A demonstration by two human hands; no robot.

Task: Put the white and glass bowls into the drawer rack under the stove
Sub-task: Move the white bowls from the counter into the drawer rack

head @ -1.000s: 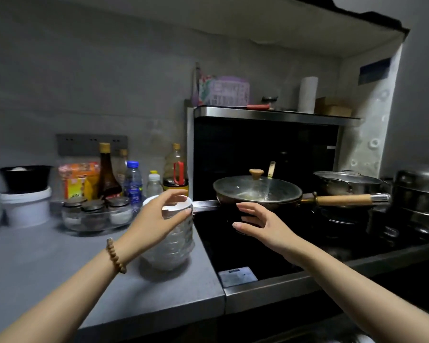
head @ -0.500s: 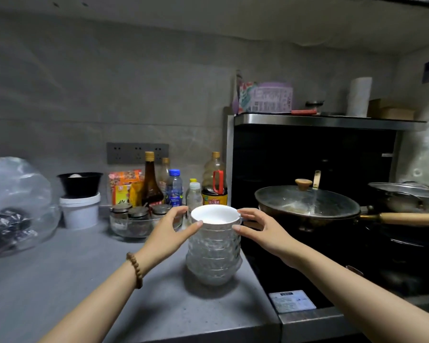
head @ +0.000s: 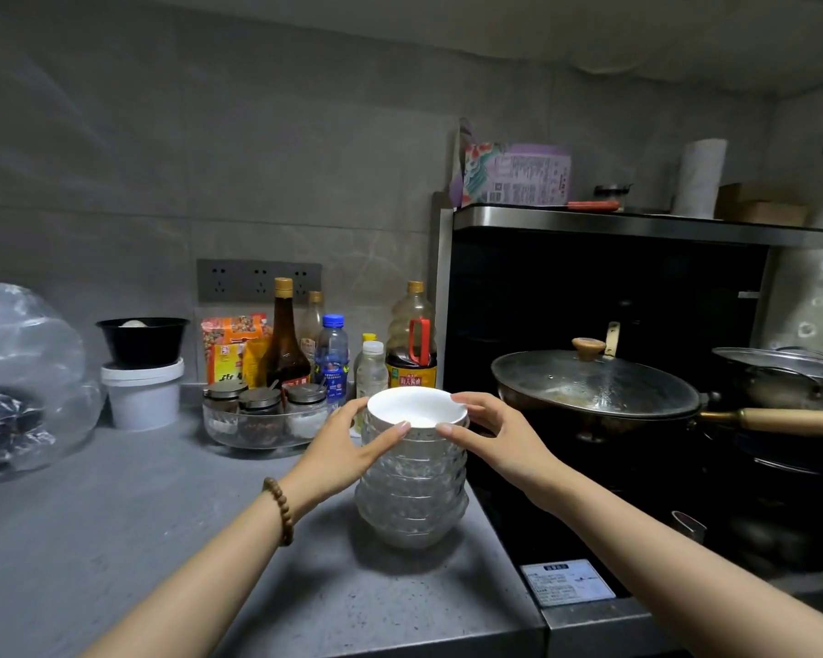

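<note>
Both your hands have closed in since half a second ago: left hand [head: 345, 448] and right hand [head: 492, 434] now clasp the top of the stack from either side, where before they only flanked the rim. Fingers curl round the back of the white bowl [head: 416, 407], and the thumbs press on the near side just under its rim, tips close but not touching. White bowl sits nested on top of the glass bowls [head: 412, 498]. Stack stands upright on the grey surface [head: 115, 539], base down, right at the edge next to the stove [head: 566, 505]. Can't tell if it's lifted at all. Beaded bracelet [head: 280, 510] on your left wrist. Lidded wok [head: 595, 389] on the stove, right of the stack, wooden handle pointing right. Behind the stack: glass tray of spice jars [head: 262, 422], several bottles [head: 412, 344] along the wall. Further left a white tub [head: 141, 396] with a black bowl [head: 143, 339] on it, then a clear plastic bag [head: 25, 372]. Drawer rack not in view.
</note>
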